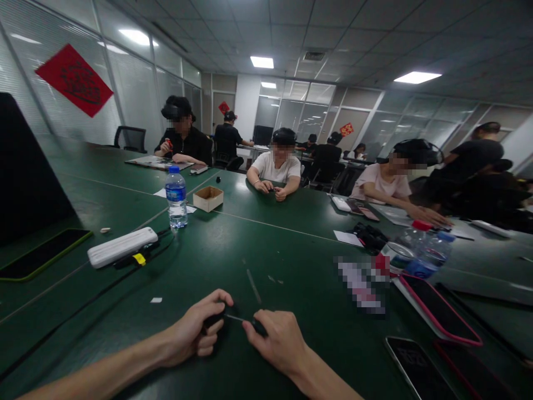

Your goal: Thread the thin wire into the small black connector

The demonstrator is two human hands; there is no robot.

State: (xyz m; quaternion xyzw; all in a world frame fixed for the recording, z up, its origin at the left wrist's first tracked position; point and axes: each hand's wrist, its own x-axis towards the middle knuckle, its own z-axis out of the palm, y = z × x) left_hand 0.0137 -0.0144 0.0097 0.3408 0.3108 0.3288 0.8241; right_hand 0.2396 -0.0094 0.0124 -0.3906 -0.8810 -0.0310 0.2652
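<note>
Over the green table [291,266], just in front of me, my left hand [197,325] is closed around a small black object [214,319] whose kind I cannot make out. Facing it, my right hand [281,339] is closed on what looks like a small screwdriver [235,318] with a thin metal shaft and a dark handle, mostly hidden by the fingers. The shaft points left and its tip reaches the black object. Whether the tip sits inside it or only touches it, I cannot tell. A white scrap [156,300] lies left of my left hand.
Left are a white power strip [122,247] with a black cable, a water bottle [177,200] and a small open box [208,199]. Phones [420,369], bottles [431,255] and a can [393,258] stand or lie right. Several people sit around the table.
</note>
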